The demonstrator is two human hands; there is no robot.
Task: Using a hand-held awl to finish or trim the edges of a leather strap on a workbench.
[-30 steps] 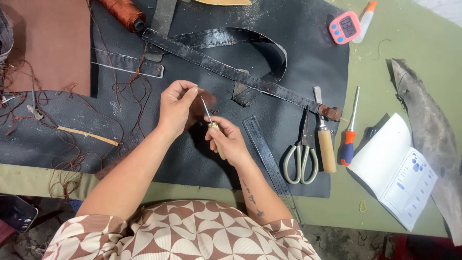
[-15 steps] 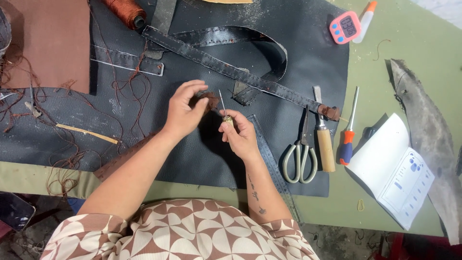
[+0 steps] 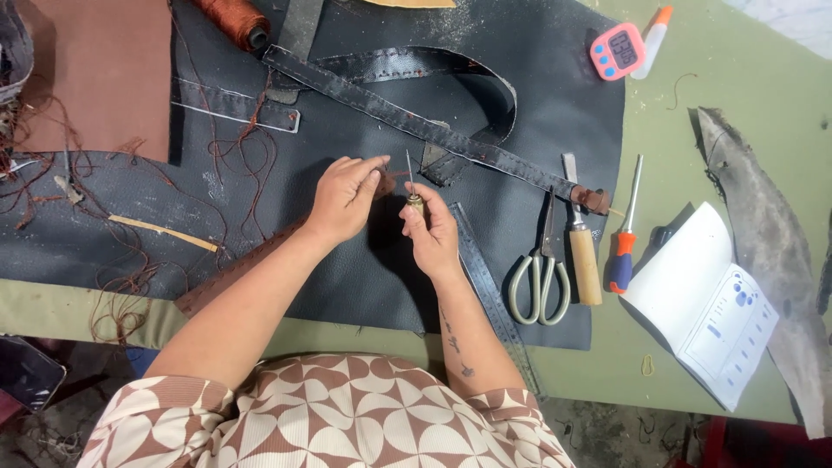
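Overhead, the right hand (image 3: 431, 230) grips an awl (image 3: 412, 192), needle upright, just beside the left hand (image 3: 345, 198), which pinches a small brown piece (mostly hidden) over the black leather sheet (image 3: 364, 277). Rightward lie one pair of scissors (image 3: 539, 277), one wooden-handled tool (image 3: 582, 251), one screwdriver (image 3: 624, 243).

green-topped table (image 3: 745, 95); dim cluttered floor (image 3: 52, 425) below.

Scissors (image 3: 539, 277) lie right of both hands — on the leather sheet (image 3: 347, 286).
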